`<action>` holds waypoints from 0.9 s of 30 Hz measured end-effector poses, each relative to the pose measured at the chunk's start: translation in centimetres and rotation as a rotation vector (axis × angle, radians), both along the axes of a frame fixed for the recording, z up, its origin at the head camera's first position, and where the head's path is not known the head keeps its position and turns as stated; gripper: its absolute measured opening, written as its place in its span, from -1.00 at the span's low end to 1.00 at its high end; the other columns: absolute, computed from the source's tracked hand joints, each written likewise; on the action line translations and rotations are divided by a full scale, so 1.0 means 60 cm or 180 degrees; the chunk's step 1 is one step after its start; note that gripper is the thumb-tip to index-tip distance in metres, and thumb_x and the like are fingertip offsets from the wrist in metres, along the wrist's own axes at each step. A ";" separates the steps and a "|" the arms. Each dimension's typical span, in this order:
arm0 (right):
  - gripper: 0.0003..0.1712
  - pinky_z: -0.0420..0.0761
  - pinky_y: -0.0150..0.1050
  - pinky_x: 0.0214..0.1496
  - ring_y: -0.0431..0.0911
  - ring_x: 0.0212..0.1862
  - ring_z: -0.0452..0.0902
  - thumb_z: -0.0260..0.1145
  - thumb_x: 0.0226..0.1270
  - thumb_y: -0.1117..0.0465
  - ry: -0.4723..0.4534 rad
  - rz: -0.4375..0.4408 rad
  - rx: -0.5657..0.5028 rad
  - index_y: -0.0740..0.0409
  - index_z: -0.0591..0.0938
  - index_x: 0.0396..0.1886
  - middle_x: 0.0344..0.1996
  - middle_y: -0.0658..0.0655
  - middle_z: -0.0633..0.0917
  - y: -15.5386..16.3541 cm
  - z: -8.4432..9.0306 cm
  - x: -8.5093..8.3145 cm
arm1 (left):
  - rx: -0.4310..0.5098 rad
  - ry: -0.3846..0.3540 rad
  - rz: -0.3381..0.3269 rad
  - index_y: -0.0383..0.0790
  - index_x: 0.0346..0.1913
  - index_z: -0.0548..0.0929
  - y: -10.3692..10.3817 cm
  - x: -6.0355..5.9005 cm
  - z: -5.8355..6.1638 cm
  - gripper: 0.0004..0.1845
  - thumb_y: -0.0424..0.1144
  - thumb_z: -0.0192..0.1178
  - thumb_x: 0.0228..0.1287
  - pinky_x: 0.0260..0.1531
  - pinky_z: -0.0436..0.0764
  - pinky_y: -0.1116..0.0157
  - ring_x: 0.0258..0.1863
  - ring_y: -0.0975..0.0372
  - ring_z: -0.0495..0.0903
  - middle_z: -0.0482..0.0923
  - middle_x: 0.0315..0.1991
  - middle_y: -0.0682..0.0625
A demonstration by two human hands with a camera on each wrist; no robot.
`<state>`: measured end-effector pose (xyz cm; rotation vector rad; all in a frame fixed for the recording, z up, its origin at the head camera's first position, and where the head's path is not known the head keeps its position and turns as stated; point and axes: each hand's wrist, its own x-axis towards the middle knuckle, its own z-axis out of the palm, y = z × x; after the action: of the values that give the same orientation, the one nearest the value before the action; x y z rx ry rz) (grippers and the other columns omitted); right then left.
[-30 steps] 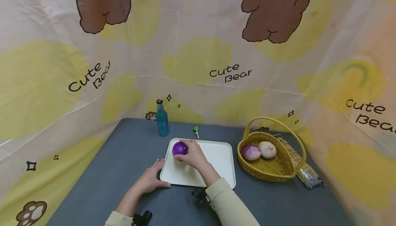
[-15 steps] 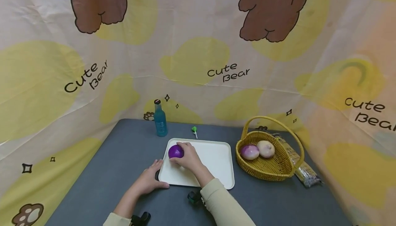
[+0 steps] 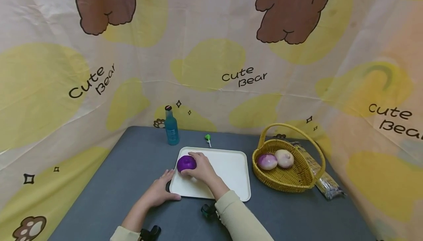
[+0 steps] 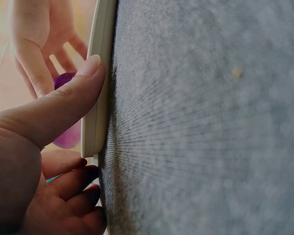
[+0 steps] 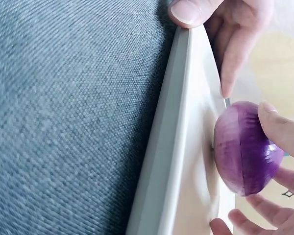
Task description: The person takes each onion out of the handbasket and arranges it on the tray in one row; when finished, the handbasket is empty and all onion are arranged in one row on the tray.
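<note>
A white rectangular tray (image 3: 224, 171) lies on the grey table. My left hand (image 3: 158, 191) holds the tray's near left corner, thumb along the front wall and fingers on the left side. On the left part of the tray sits a purple onion (image 3: 186, 163), its glossy skin showing a seam in the right wrist view. My right hand (image 3: 203, 169) is at the onion's right side. In the right wrist view its thumb tip (image 5: 267, 110) reaches the onion's edge, and the other fingers are spread loosely beside it, with the palm apart from it.
To the right stands a yellow wicker basket (image 3: 281, 186) with a tall handle, holding a purple-and-white onion (image 3: 267, 161) and a pale onion (image 3: 284, 159). A clear-wrapped packet (image 3: 327, 184) lies behind it. A blue bottle (image 3: 172, 129) and a green lollipop (image 3: 207, 138) are beyond the tray.
My right hand carries the onion a little left and toward me, then stays in place while the onion shifts slightly left and shows more between the fingers. The left hand keeps its place on the tray.
</note>
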<state>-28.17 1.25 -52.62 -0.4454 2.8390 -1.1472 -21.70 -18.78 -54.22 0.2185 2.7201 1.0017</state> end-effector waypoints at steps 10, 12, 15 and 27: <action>-0.10 0.49 0.18 0.35 0.17 0.37 0.42 0.59 0.08 -0.14 0.0052 -0.0014 -0.0143 0.01 0.51 0.40 0.35 0.24 0.52 0.008 0.021 0.007 | -0.0004 -0.0025 0.0006 -0.30 0.55 0.22 -0.001 -0.002 0.000 0.20 0.10 0.61 -0.12 0.37 0.10 -0.40 0.57 -0.23 0.01 0.14 0.56 -0.28; -0.12 0.48 0.19 0.35 0.17 0.39 0.41 0.59 0.10 -0.12 0.0094 -0.0006 -0.0154 0.00 0.51 0.41 0.35 0.22 0.52 0.011 0.027 0.009 | 0.0001 -0.0027 0.0013 -0.30 0.55 0.23 -0.001 -0.001 0.000 0.19 0.10 0.61 -0.12 0.37 0.10 -0.39 0.57 -0.23 0.01 0.14 0.56 -0.28; -0.14 0.47 0.19 0.36 0.16 0.41 0.40 0.57 0.13 -0.11 0.0154 0.0012 -0.0131 -0.03 0.50 0.42 0.37 0.19 0.51 0.015 0.039 0.012 | 0.0028 -0.0002 -0.0005 -0.33 0.54 0.23 -0.001 -0.002 0.002 0.19 0.08 0.61 -0.11 0.39 0.09 -0.38 0.57 -0.22 0.01 0.15 0.55 -0.29; -0.23 0.58 0.08 0.27 0.14 0.40 0.42 0.54 0.21 0.00 0.0310 0.0038 -0.0411 0.02 0.50 0.41 0.37 0.18 0.52 0.048 0.081 0.026 | 0.0028 0.0012 0.0008 -0.33 0.54 0.24 -0.001 0.001 0.003 0.19 0.06 0.63 -0.14 0.39 0.07 -0.38 0.57 -0.23 0.01 0.17 0.54 -0.30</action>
<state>-26.64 4.13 -47.77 -0.5388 2.8491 -1.3483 -21.66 -18.83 -54.05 0.2189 2.7206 1.0153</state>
